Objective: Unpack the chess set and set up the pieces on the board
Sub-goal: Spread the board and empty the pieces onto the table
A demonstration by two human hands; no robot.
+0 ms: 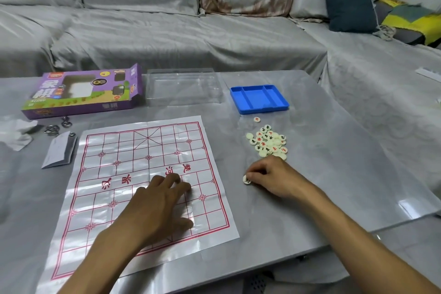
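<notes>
Two bare hands are working at a grey table (310,198): the left hand (160,205) is pressing flat, fingers spread, on the paper board (133,150), while the right hand (274,178) is pinching one white piece (246,179) just beside the board's right edge. Farther back, a pile of pieces (268,142) is lying near a blue tray (259,99), a clear lid (183,88) and a purple box (86,92).

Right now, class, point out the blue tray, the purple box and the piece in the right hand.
blue tray (262,110): head view, front wall.
purple box (78,108): head view, front side.
piece (245,179): head view, visible face.
</notes>
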